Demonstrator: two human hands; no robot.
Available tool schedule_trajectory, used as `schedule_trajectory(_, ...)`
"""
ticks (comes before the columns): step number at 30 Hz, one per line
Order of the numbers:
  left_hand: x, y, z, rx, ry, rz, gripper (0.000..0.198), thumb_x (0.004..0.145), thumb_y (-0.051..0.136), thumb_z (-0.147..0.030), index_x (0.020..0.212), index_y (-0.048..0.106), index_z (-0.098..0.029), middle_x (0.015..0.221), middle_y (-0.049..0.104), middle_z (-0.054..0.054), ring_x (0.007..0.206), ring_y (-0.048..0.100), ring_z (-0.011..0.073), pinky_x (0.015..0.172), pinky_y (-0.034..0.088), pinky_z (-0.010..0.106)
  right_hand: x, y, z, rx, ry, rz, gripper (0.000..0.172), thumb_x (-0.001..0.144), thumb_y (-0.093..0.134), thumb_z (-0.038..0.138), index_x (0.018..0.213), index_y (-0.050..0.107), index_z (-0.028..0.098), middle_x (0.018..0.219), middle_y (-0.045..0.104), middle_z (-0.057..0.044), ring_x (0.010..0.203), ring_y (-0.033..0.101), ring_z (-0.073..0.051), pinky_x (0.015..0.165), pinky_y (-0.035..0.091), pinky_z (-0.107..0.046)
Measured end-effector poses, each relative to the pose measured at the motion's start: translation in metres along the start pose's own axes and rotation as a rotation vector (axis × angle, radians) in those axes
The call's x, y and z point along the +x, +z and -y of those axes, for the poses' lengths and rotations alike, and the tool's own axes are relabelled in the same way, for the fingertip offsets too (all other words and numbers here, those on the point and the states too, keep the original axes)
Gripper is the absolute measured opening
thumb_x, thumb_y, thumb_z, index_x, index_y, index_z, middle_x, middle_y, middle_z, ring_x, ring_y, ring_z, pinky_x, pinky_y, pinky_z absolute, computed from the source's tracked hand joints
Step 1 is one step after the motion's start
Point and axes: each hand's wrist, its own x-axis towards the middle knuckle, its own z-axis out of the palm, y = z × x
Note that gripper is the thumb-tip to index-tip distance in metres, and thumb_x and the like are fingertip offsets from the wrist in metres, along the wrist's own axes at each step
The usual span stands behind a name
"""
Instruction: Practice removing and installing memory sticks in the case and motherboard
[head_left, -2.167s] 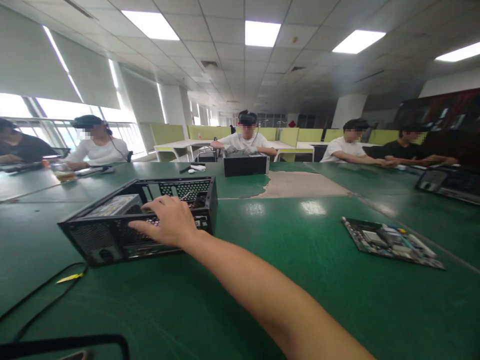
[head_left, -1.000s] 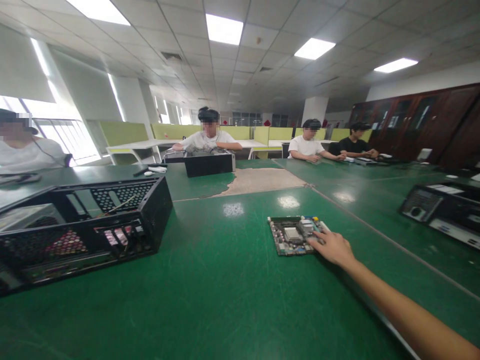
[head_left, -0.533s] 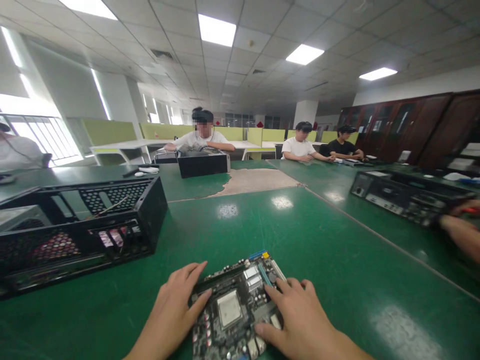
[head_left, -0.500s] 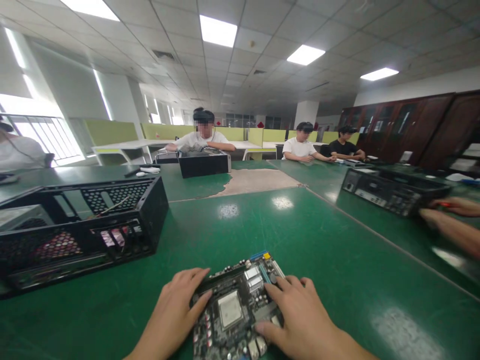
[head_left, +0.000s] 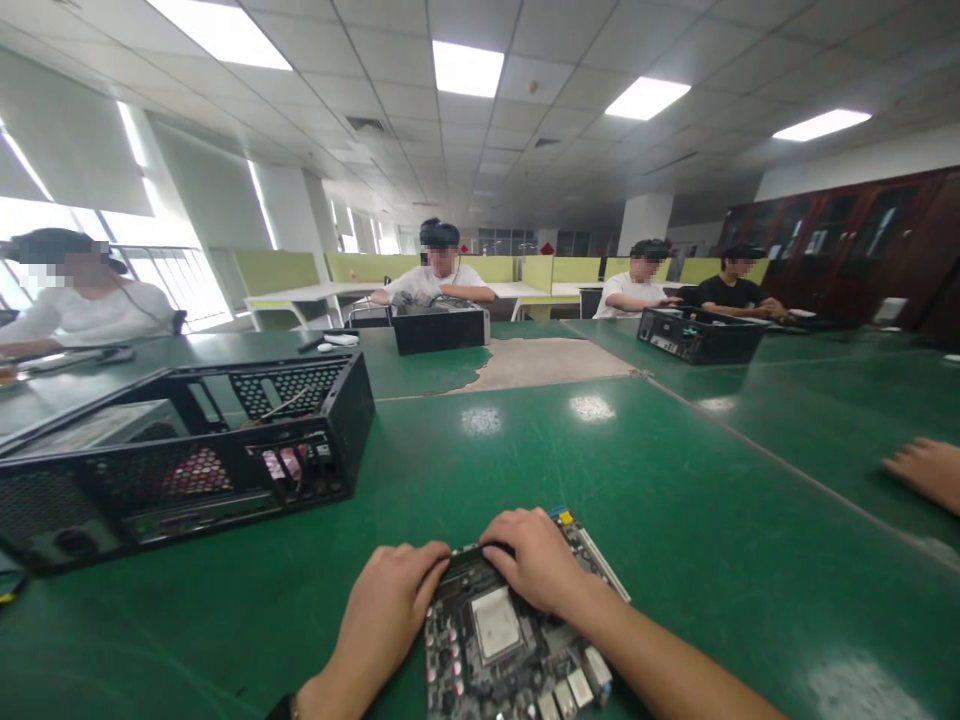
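A computer motherboard (head_left: 525,640) lies flat on the green table in front of me, with a pale square processor (head_left: 496,623) at its middle and metal ports along its near edge. My left hand (head_left: 397,590) is closed at the far left corner, thumb and fingertips pressed together on the edge. My right hand (head_left: 532,555) reaches across the board, its fingers curled over the far edge and the thumb beneath them. Between the two hands runs a long dark slot (head_left: 466,566); whether a memory stick sits in it I cannot tell.
An open black computer case (head_left: 300,450) stands at my left. Further cases (head_left: 442,330) (head_left: 697,335) stand across the green table (head_left: 712,530), with several people seated behind. Another person's hand (head_left: 926,472) rests at the right edge. The tabletop has a torn bare patch (head_left: 551,362).
My right hand has gone from the board's right side to its far edge and closed there. My left hand has drawn its fingertips together. The view has turned left; the right-hand case now stands farther away.
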Motion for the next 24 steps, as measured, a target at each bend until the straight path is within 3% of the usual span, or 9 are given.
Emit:
schedule_trajectory(6, -0.003, 0.000, 0.004, -0.075, -0.066, 0.039, 0.022, 0.086, 0.048, -0.028, 0.100, 0.065, -0.028, 0.090, 0.067, 0.001, 0.083, 0.059, 0.0183, 0.076, 0.040, 0.028, -0.002, 0.003, 0.001, 0.047, 0.013, -0.036, 0.018, 0.091, 0.051, 0.030, 0.091, 0.068, 0.025, 0.094, 0.069, 0.002, 0.092, 0.059, -0.016, 0.080, 0.034, -0.029)
schedule_trajectory(14, 0.001, -0.002, 0.006, -0.124, -0.085, 0.056, 0.021, 0.087, 0.047, -0.033, 0.088, 0.066, -0.025, 0.085, 0.066, 0.002, 0.082, 0.058, 0.0190, 0.076, 0.040, 0.029, 0.000, 0.005, 0.001, 0.125, 0.042, -0.027, 0.014, 0.086, 0.057, 0.029, 0.095, 0.068, 0.027, 0.097, 0.070, 0.002, 0.096, 0.058, -0.017, 0.087, 0.035, -0.030)
schedule_trajectory(19, 0.000, -0.003, 0.005, -0.144, -0.067, 0.070, 0.022, 0.087, 0.045, -0.030, 0.087, 0.065, -0.023, 0.085, 0.066, 0.002, 0.082, 0.058, 0.0190, 0.075, 0.040, 0.029, 0.001, -0.014, 0.003, 0.167, 0.065, 0.047, 0.034, 0.082, 0.060, 0.036, 0.114, 0.063, 0.026, 0.114, 0.066, -0.002, 0.107, 0.056, -0.020, 0.096, 0.036, -0.034)
schedule_trajectory(22, -0.001, -0.005, 0.004, -0.170, -0.055, 0.082, 0.021, 0.086, 0.046, -0.029, 0.086, 0.066, -0.022, 0.088, 0.068, 0.002, 0.085, 0.059, 0.0195, 0.078, 0.040, 0.030, -0.006, -0.030, 0.013, 0.105, 0.054, 0.121, 0.049, 0.078, 0.063, 0.043, 0.123, 0.058, 0.023, 0.129, 0.057, -0.008, 0.120, 0.047, -0.028, 0.102, 0.032, -0.044)
schedule_trajectory(24, -0.001, -0.005, 0.003, -0.178, -0.057, 0.088, 0.019, 0.084, 0.049, -0.028, 0.087, 0.066, -0.022, 0.089, 0.068, 0.002, 0.086, 0.059, 0.0197, 0.079, 0.040, 0.030, -0.016, -0.029, 0.024, 0.062, -0.010, 0.183, 0.063, 0.074, 0.064, 0.051, 0.129, 0.053, 0.023, 0.137, 0.049, -0.011, 0.127, 0.039, -0.033, 0.105, 0.029, -0.051)
